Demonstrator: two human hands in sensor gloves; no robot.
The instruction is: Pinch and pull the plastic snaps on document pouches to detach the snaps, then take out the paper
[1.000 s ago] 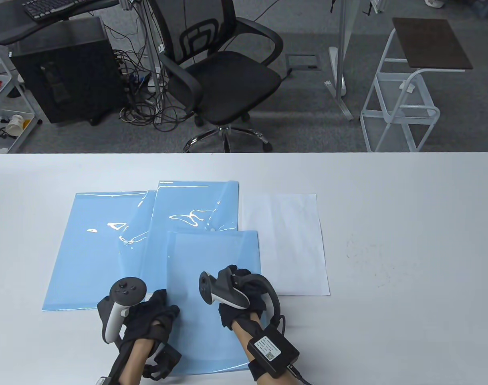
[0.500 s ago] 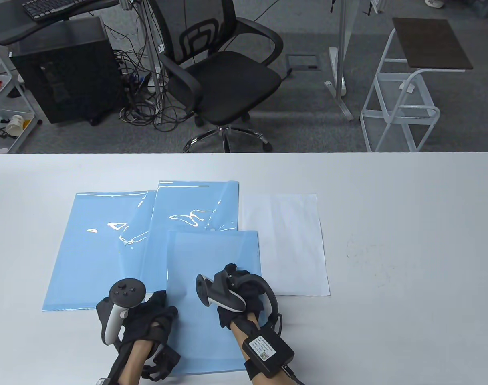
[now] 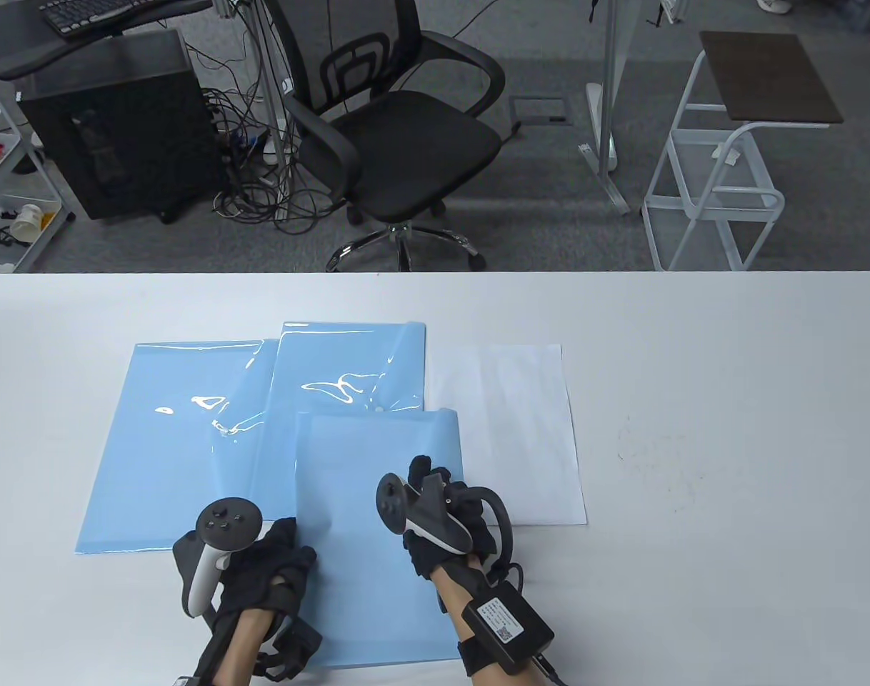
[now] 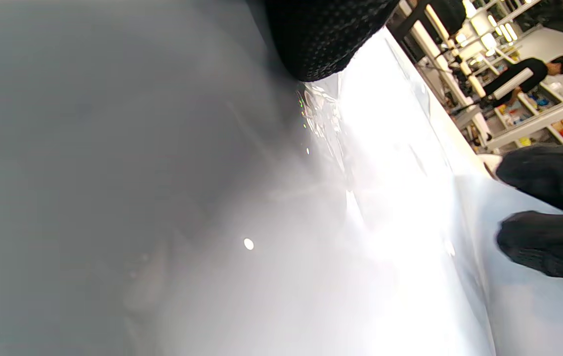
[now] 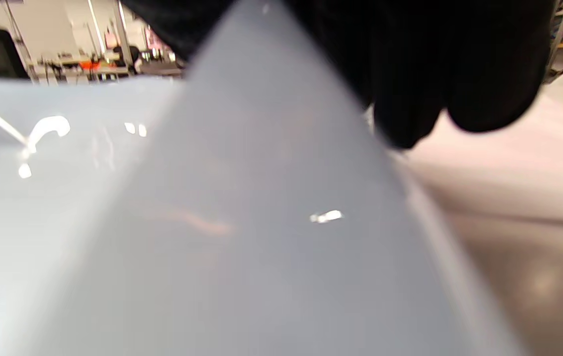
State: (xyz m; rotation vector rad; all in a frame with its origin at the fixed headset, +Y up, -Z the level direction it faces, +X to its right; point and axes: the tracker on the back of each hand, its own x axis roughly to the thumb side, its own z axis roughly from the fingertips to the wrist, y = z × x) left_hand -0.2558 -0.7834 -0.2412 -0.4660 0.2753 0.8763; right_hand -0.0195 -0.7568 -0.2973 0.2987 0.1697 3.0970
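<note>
Three light blue document pouches lie on the white table (image 3: 692, 400): a left pouch (image 3: 171, 443), a back pouch (image 3: 349, 364) and a front pouch (image 3: 374, 493) overlapping both. A white sheet of paper (image 3: 510, 436) lies to their right. My left hand (image 3: 299, 547) sits at the front pouch's left edge, its curled fingers (image 4: 325, 44) gripping the plastic. My right hand (image 3: 435, 477) holds that pouch's right edge. In the right wrist view the pouch (image 5: 261, 207) rises into the gloved fingers (image 5: 410, 99). No snap shows clearly.
Beyond the table's far edge stand an office chair (image 3: 399, 136), a black computer case (image 3: 113, 128) with tangled cables and a white side stand (image 3: 721, 157). The right half of the tabletop bears only faint marks (image 3: 649, 443).
My right hand has moved right and a little nearer, drawing the front pouch's right side with it. The pouch's far right corner now curls up slightly. The left hand has stayed put.
</note>
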